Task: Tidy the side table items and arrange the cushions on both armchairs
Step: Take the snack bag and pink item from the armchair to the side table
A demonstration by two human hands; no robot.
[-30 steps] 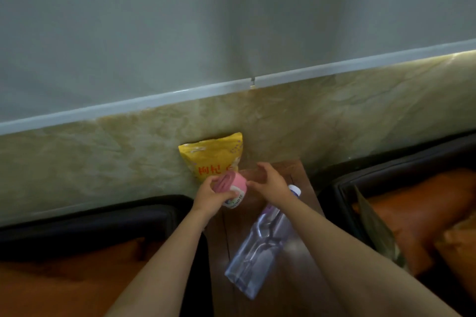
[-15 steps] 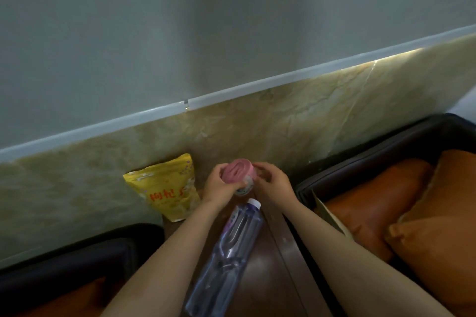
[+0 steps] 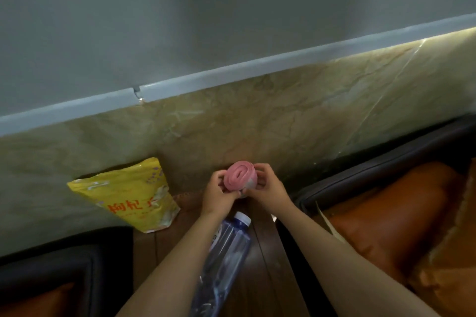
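Your left hand and right hand each curl round a side of the pink-topped jar, gripping it at the far end of the table, close to the wall. The bottle lies on the table beneath your left forearm, and the bag leans against the wall.

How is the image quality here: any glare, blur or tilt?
Head view: dim and soft throughout; a glare strip lights the marble panel's top edge at far right; the wall trim slopes up rightward, so the frame is tilted; the pink-lidded jar is mildly blurred; the yellow pouch's red lettering is only partly readable.
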